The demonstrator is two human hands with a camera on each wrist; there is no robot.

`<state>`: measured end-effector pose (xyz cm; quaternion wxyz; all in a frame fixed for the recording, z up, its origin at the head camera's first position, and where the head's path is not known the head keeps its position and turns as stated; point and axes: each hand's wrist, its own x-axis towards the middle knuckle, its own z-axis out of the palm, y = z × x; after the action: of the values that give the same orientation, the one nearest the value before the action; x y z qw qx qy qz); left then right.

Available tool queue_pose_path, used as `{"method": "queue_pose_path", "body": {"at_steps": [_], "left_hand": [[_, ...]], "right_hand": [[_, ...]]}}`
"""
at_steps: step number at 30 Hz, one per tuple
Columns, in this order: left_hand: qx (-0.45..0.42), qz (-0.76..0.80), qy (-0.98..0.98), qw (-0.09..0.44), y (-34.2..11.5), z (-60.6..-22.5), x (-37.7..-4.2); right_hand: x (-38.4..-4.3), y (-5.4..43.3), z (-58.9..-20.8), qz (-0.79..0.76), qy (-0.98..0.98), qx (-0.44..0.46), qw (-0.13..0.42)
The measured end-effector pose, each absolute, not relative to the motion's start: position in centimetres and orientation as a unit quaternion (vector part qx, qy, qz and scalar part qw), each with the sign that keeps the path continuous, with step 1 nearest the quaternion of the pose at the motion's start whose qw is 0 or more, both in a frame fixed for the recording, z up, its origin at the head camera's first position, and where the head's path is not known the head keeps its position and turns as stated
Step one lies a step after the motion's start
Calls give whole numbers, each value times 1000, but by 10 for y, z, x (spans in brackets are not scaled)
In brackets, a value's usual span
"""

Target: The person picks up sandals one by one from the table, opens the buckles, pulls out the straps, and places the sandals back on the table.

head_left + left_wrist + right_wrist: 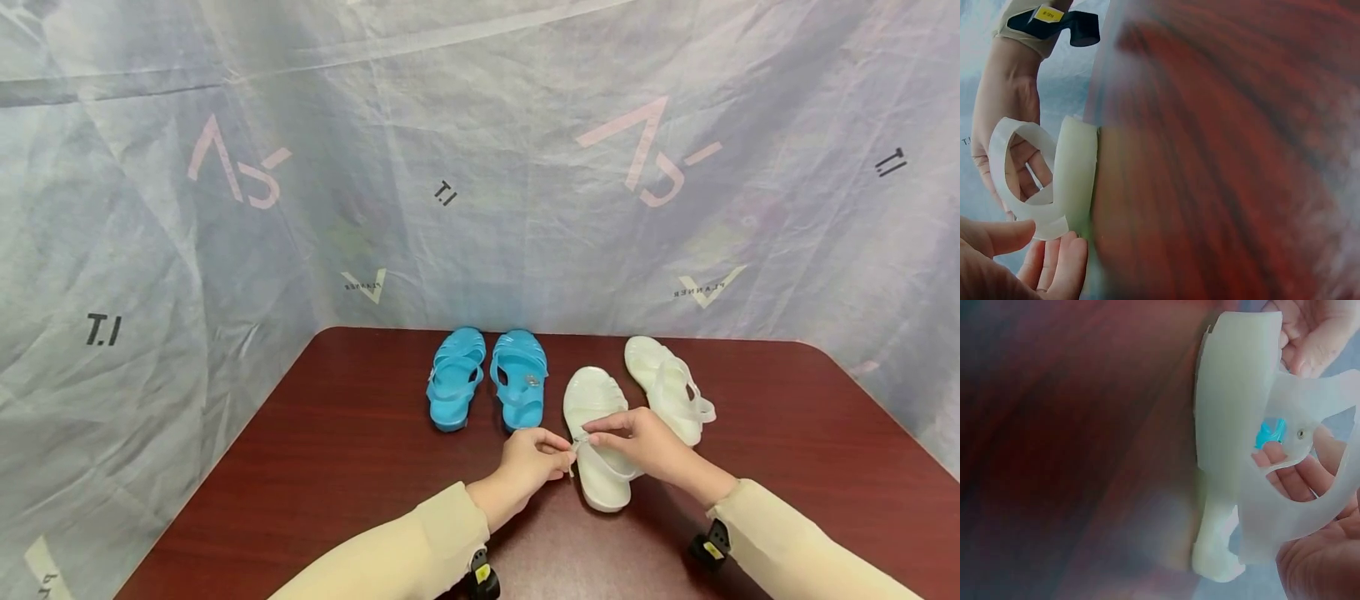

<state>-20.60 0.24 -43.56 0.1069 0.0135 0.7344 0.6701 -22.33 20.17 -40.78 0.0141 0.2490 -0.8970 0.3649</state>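
Note:
A white jelly sandal [603, 492] lies on the table with its toe pointing away. At its left side, the left hand [525, 462] pinches the loose end of the ankle strap between thumb and fingers. The right hand [648, 442] reaches across the sandal from the right, thumb and index finger pinching the strap by the buckle. In the left wrist view, the strap [1000, 153] arches beside the heel [1075, 162], near the left hand's thumb. A small metal rivet [1300, 434] shows on the strap in the right wrist view. The fingers partly hide the buckle.
The second white sandal [651, 362] lies to the right, behind the right hand. Two blue sandals, a left one [450, 408] and a right one [520, 346], stand side by side farther left. A grey printed cloth [480, 167] hangs behind the dark red table [337, 433].

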Motion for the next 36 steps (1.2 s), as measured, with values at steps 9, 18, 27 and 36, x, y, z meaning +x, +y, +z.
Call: {"method": "queue_pose_path", "body": {"at_steps": [9,18,27,36], "left_hand": [[26,667,738,95,2,-437,-209],[42,653,752,78,1,-438,-218],[43,643,760,80,4,-430,-220],[57,625,777,50,9,-423,-220]], "right_hand": [[-227,207,-408,439,-869,215,-70],[-229,204,-410,458,-854,226,-95],[-227,204,-410,460,-854,218,-105],[-227,205,-413,458,-856,220,-101]]}}
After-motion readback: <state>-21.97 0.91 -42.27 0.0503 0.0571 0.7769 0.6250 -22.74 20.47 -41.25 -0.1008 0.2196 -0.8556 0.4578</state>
